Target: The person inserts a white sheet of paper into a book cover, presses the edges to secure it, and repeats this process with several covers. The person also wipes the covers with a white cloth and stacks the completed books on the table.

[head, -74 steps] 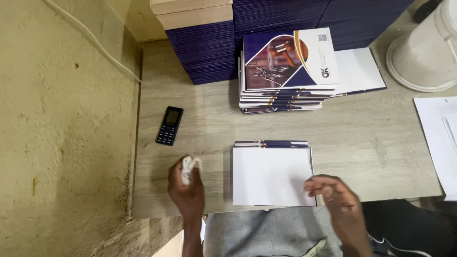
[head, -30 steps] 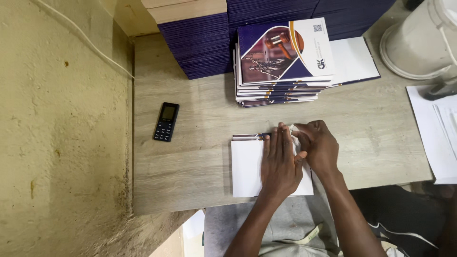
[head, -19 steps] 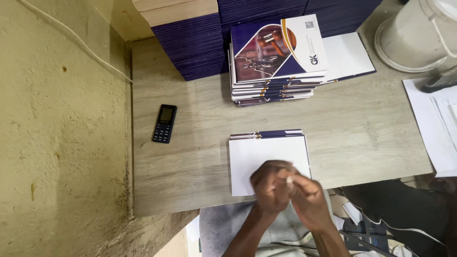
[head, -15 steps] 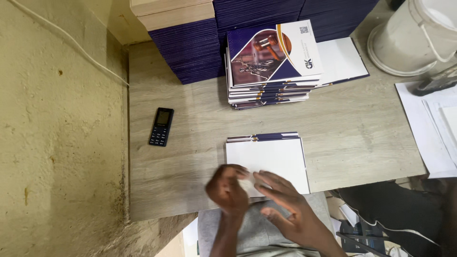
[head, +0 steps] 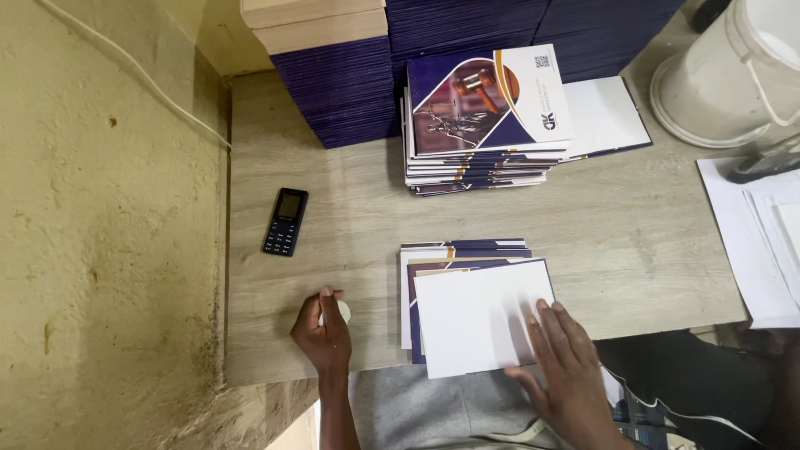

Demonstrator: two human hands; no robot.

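My left hand (head: 325, 337) rests on the wooden table (head: 350, 217) near its front edge, closed around a small white lump (head: 342, 311). My right hand (head: 565, 362) lies flat with fingers spread on the lower right corner of a white sheet (head: 479, 312), the top one of a low pile of booklets (head: 462, 250) in front of me. The top sheet sits skewed, shifted toward me off the pile. Farther back stands a taller stack of printed booklets (head: 487, 104) with a purple, orange and white cover.
A black keypad phone (head: 286, 221) lies on the table's left part. Dark blue stacks (head: 342, 87) and a pale box (head: 312, 21) line the back. A white bucket (head: 742, 71) stands at the right, with loose white papers (head: 754, 242) below it. A rough wall (head: 100, 225) runs along the left.
Both hands were pressed together over the white pile. They have parted: the left went to the table's left front with the white lump, the right pulled the top sheet askew.
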